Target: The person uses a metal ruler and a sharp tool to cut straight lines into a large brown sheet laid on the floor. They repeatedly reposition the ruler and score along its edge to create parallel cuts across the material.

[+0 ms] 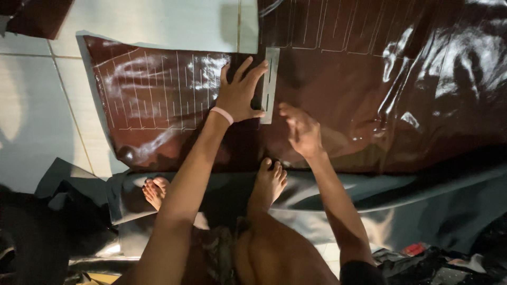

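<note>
Metal template: 1 flat grey strip with slots [270,84], lying upright in the view on the glossy brown sheet, near the sheet's middle.
Left hand: 1 hand [238,95], wearing a pink wristband [222,114], spread flat with fingers splayed, palm down on the sheet, fingertips and thumb touching the template's left edge; it grips nothing.
Right hand: 1 hand [301,129], loosely curled, fingers bent toward the template's lower end and resting on the sheet just beside it; whether it pinches a small tool cannot be told.
Brown sheet: 1 large shiny dark-brown sheet of leather-like material [158,89], spread on the floor, marked with many thin white lines in rows to the left of the template and along the top edge.
Feet: 2 bare feet, 1 [269,182] at the sheet's near edge between the arms, 1 [156,190] further left.
Dark sheet: 1 grey-black glossy sheet [422,198] under the feet, lapping the brown sheet's near edge.
Floor: pale tiles [31,105] at the left and top.
Scraps: dark offcuts [454,269] at the lower right, 1 small red bit among them.
</note>
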